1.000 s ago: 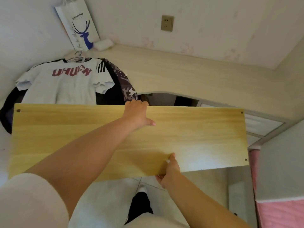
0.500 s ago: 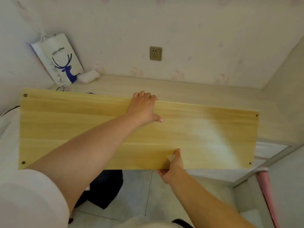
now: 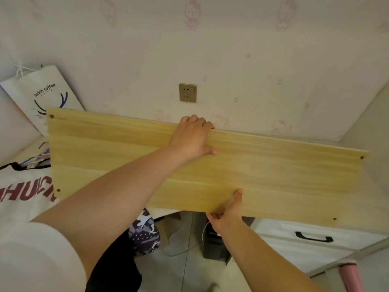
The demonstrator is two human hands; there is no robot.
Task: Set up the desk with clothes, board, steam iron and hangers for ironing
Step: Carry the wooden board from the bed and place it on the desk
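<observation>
Over the desk, near the back wall: long pale wooden board (image 3: 273, 175), held flat-ish, right end lower than left
Left hand (image 3: 192, 137): fingers curled over the board's far long edge, thumb on top face, closed around that edge
Right hand (image 3: 226, 214): clamped on near long edge, thumb (image 3: 236, 196) on top, other fingers underneath
Board position: spans most of the desk width, whether it touches the desk can't tell
Desk (image 3: 374, 186): light surface, mostly hidden by board
Clothes: white t-shirt (image 3: 21, 197) with red letters at left, partly under board's left end; dark patterned garment (image 3: 145, 234) hanging off front edge
Wall: socket (image 3: 188, 92) above board
Corner left: white paper bag (image 3: 37, 93) with deer logo, leaning on wall
Under desk right: white drawer with black handle (image 3: 313, 238)
</observation>
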